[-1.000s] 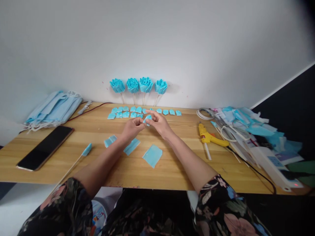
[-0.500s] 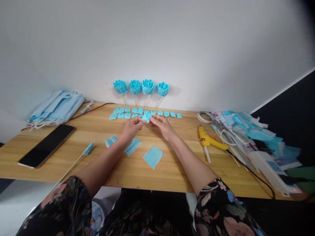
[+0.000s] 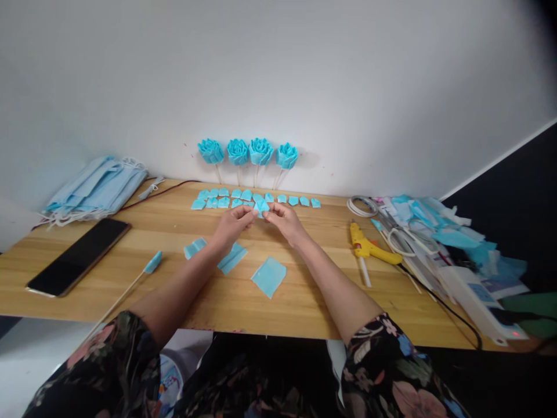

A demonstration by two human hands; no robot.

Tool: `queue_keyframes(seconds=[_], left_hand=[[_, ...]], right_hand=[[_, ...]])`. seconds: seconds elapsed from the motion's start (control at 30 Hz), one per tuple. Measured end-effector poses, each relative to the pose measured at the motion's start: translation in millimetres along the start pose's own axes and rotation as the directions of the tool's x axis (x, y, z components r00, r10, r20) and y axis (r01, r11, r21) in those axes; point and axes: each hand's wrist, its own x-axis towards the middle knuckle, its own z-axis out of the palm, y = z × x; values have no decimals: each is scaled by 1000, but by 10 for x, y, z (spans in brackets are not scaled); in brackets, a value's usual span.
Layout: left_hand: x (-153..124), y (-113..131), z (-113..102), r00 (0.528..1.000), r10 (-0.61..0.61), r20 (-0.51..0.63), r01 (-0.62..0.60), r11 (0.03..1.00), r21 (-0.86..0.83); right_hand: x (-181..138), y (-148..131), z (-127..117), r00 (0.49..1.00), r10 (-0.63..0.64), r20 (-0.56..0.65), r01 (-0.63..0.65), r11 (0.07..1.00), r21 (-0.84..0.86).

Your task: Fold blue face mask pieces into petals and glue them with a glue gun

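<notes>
Both hands meet over the middle of the wooden table [image 3: 304, 302] and pinch one small folded blue fabric piece [image 3: 261, 207]. My left hand [image 3: 234, 225] grips its left side with closed fingers. My right hand [image 3: 284, 221] grips its right side the same way. Just behind them lie two rows of several small folded blue pieces [image 3: 230, 198]. Nearer to me lie a flat blue square [image 3: 270, 276], a blue strip [image 3: 233, 258] and another blue scrap [image 3: 195, 248].
Four blue fabric roses on sticks [image 3: 249, 152] lean on the wall. A stack of blue face masks [image 3: 93, 188] and a black phone [image 3: 78, 256] lie at left, with a blue-tipped stick [image 3: 130, 286]. A yellow glue gun [image 3: 369, 248], cable and mask scraps [image 3: 439, 232] fill the right.
My hands drew closer together on the small blue piece, and my right fingers closed from spread to a pinch. The folded piece now shows as a small triangle between them.
</notes>
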Motion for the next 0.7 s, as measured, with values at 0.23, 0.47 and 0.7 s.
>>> queue_keyframes(seconds=[0.23, 0.47, 0.7], left_hand=[[-4, 21, 1, 1000, 26, 9, -27, 999, 44], [19, -15, -11, 999, 25, -21, -24, 998, 56], [15, -54, 13, 1000, 22, -12, -21, 997, 78]], right_hand=[[-44, 8, 23, 989, 27, 149, -51, 986, 162], [16, 62, -59, 994, 56, 96, -81, 958, 277], [-5, -4, -6, 996, -1, 93, -18, 981, 195]])
